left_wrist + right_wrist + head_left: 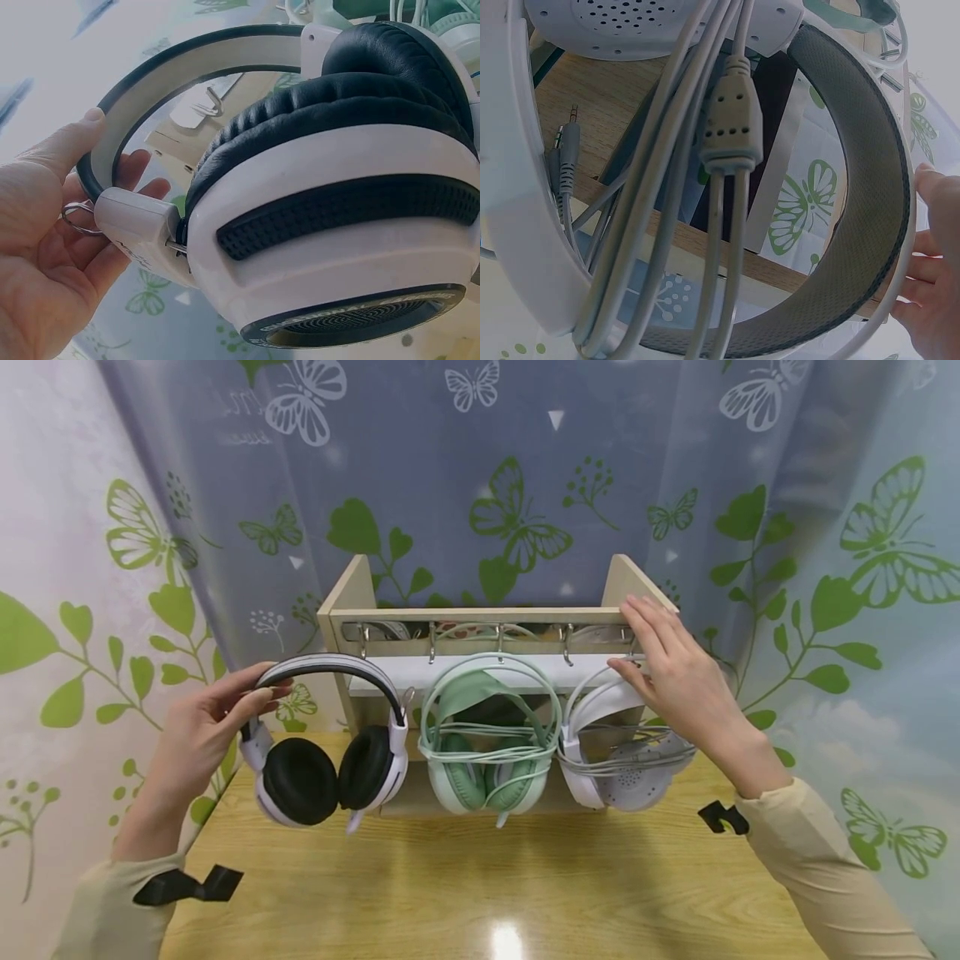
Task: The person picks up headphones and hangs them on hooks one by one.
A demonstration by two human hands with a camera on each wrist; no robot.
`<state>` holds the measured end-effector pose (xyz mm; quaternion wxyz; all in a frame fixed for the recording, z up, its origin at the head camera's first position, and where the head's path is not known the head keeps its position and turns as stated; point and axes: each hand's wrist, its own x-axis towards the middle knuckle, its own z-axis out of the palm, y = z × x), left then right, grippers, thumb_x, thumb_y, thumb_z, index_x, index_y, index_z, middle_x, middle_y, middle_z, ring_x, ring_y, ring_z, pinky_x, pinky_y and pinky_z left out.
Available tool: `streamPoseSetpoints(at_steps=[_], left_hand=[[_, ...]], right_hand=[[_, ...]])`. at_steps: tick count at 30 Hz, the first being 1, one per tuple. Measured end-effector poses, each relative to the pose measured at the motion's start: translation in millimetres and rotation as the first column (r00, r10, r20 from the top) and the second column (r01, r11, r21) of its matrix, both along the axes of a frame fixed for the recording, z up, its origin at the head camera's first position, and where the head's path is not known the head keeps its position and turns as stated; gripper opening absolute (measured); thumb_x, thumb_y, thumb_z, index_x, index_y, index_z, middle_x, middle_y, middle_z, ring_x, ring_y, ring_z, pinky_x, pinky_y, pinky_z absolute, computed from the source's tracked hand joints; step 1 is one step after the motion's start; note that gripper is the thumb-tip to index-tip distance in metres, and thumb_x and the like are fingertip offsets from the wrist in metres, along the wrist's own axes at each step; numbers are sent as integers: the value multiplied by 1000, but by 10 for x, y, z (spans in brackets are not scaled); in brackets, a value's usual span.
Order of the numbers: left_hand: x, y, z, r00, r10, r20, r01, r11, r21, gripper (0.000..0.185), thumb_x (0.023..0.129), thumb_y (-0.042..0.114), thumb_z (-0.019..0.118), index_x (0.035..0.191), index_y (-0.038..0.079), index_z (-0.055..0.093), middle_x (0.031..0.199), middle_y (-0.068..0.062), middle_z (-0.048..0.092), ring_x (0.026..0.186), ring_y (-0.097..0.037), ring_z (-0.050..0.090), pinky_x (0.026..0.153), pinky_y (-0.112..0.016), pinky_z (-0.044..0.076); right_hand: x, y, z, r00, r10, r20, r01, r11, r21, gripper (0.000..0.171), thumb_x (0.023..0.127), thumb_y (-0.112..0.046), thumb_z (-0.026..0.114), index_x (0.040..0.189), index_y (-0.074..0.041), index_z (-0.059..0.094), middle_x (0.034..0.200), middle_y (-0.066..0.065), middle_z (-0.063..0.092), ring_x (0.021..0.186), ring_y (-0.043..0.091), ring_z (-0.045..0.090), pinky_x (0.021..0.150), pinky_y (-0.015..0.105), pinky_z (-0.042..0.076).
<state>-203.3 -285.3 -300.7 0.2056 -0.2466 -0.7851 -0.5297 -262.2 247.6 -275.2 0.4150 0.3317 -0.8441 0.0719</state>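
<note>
My left hand (197, 727) pinches the left end of the headband of white headphones with black ear cushions (300, 781), thumb on one side and fingers behind. A thin metal loop (81, 217) shows by these fingers in the left wrist view. My right hand (686, 681) lies over the right end of the rack's top board (480, 617), fingers extended, thumb near the headband of white headphones with a grey cable (637, 772). The right wrist view shows this headband's grey mesh lining (877, 165) beside my fingertips. Mint-green headphones (491, 777) hang mid-rack with their cable wound around them.
Several metal hooks (567, 645) line the wooden rack, above a white shelf strip (405, 672). The rack stands on a wood-grain table (480, 877), before a blue-grey curtain (420, 460) with butterflies and leaves.
</note>
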Motion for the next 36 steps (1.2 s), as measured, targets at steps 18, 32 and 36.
streamPoseSetpoints(at_steps=[18,32,36], left_hand=[[-193,70,-1,998,59,30,-58,998,-27,35,104,7,57,137,0,62,110,12,75,99,-3,70,86,-16,55],[-257,65,-71,995,60,78,-58,998,-38,36,105,12,56,140,3,60,112,14,74,102,-1,69,88,-15,54],[-274,61,-85,996,33,85,-31,999,-28,37,105,11,55,140,1,59,114,12,74,103,-1,69,89,-15,54]], right_hand=[[5,9,-8,1000,0,-3,0,1000,-1,73,106,-53,36,152,4,40,154,22,43,143,39,40,115,51,38],[-7,6,-4,1000,3,-17,-3,1000,7,72,107,-52,36,151,5,41,154,23,43,142,41,40,116,51,37],[-7,5,-6,1000,3,-13,-3,1000,2,72,107,-53,36,151,4,41,154,23,43,142,40,40,116,50,37]])
